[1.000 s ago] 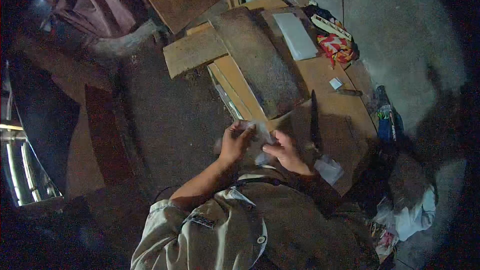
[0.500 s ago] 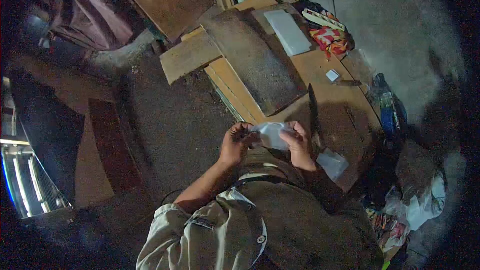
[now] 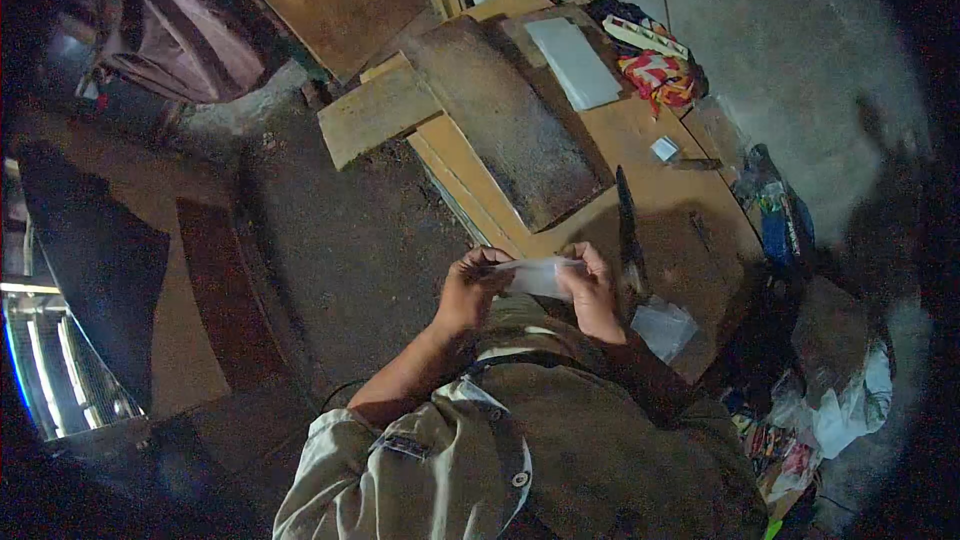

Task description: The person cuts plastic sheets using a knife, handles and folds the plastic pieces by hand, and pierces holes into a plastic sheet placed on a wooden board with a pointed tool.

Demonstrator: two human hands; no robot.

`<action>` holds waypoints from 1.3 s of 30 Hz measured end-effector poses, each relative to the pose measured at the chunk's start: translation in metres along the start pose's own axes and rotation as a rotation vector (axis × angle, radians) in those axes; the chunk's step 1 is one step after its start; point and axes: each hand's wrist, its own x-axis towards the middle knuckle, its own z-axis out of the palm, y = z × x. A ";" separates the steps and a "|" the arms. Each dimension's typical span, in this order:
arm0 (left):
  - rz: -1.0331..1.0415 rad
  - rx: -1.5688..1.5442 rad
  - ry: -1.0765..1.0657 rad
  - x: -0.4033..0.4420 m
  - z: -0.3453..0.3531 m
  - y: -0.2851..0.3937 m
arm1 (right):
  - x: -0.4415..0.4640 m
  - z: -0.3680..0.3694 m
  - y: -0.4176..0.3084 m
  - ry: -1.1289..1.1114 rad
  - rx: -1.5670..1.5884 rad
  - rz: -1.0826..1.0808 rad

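Between my two hands is a small translucent white plastic bag [image 3: 538,277], held up in front of my waist. My left hand [image 3: 468,292] pinches its left edge. On the other side, the fingers and thumb of my right hand [image 3: 594,292] grip the right edge. Whether anything lies inside the bag cannot be made out. Several similar clear bags [image 3: 663,328] lie on the low table [image 3: 690,270] just beyond my right wrist. A long dark knife-like blade [image 3: 627,220] rests on the table close to my right hand.
A dark worn board [image 3: 500,120] covers the table's left part. Further back are a white slab [image 3: 575,62], a power strip [image 3: 645,37], a red patterned cloth [image 3: 657,78] and a small white square packet [image 3: 664,148]. Plastic bags [image 3: 850,405] lie at the right.
The bag between my hands has been drawn flatter and now shows as a narrower strip. My hands have stayed in almost the same place.
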 end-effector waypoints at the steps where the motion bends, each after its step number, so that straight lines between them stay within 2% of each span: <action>1: 0.024 -0.123 0.021 0.001 0.004 -0.002 | -0.002 0.005 0.003 0.003 0.000 0.001; 2: 0.049 -0.246 0.043 0.002 0.008 -0.004 | -0.005 0.011 0.007 0.053 0.102 0.029; 4: 0.063 -0.206 0.018 0.000 0.015 -0.005 | -0.008 0.013 0.012 0.103 0.203 0.057; 6: 0.078 -0.167 -0.006 -0.001 0.016 -0.003 | -0.007 0.008 0.014 -0.083 0.024 0.129; 8: 0.036 -0.107 -0.008 -0.001 0.014 0.000 | -0.008 0.006 0.015 -0.083 0.021 0.183; 12: 0.003 -0.113 -0.030 0.000 0.011 0.007 | -0.004 0.013 -0.013 -0.124 -0.042 0.066; 14: 0.072 0.145 -0.166 0.003 0.001 0.016 | 0.002 0.003 -0.014 -0.180 -0.196 0.231; 15: 0.073 0.144 -0.164 0.004 -0.002 0.022 | 0.006 0.003 -0.020 -0.182 -0.196 0.231; 17: 0.234 0.393 -0.350 0.006 -0.006 0.033 | 0.011 0.005 -0.044 -0.326 -0.402 0.090; 18: 0.234 0.393 -0.350 0.007 -0.006 0.034 | 0.012 0.005 -0.050 -0.395 -0.505 0.017; 20: 0.259 0.449 -0.399 0.011 -0.004 0.037 | 0.013 0.006 -0.038 -0.390 -0.438 0.007; 21: 0.262 0.448 -0.399 0.011 -0.001 0.042 | 0.015 0.008 -0.035 -0.326 -0.487 -0.093; 22: 0.204 0.259 -0.309 0.008 0.003 0.049 | 0.016 0.010 -0.035 -0.263 -0.533 -0.193; 23: 0.146 0.069 -0.217 0.007 0.006 0.053 | 0.018 0.011 -0.037 -0.251 -0.442 -0.053; 24: 0.148 0.068 -0.215 0.008 0.007 0.053 | 0.018 0.013 -0.040 -0.254 -0.444 -0.054; 26: 0.194 0.118 -0.055 0.010 0.007 0.052 | 0.018 0.017 -0.044 -0.105 -0.300 0.013; 28: 0.164 0.066 -0.015 0.008 0.015 0.044 | 0.020 0.020 -0.025 -0.031 -0.293 -0.042; 30: 0.087 0.038 0.026 0.009 0.019 0.030 | 0.021 0.021 -0.003 0.096 -0.260 -0.131; 31: 0.099 0.202 0.019 0.010 0.016 0.023 | 0.018 0.023 0.005 0.121 -0.349 -0.235; 32: 0.097 0.199 0.020 0.010 0.016 0.015 | 0.016 0.025 0.015 0.156 -0.441 -0.338; 34: 0.156 -0.065 0.035 0.012 0.019 0.004 | 0.010 0.040 -0.009 0.052 0.086 -0.010; 35: 0.156 -0.068 0.037 0.011 0.019 0.003 | 0.009 0.035 -0.014 -0.057 -0.313 -0.122; 36: 0.162 0.093 0.042 0.010 0.018 0.006 | 0.008 0.030 -0.020 -0.119 -0.696 -0.277; 37: 0.167 0.255 0.048 0.009 0.018 0.008 | 0.005 0.041 -0.031 -0.072 -0.572 -0.118; 38: 0.168 0.253 0.051 0.007 0.019 0.010 | 0.004 0.048 -0.039 -0.026 -0.448 0.038; 39: 0.131 0.193 0.052 0.006 0.022 0.012 | 0.004 0.048 -0.043 -0.059 -0.412 0.076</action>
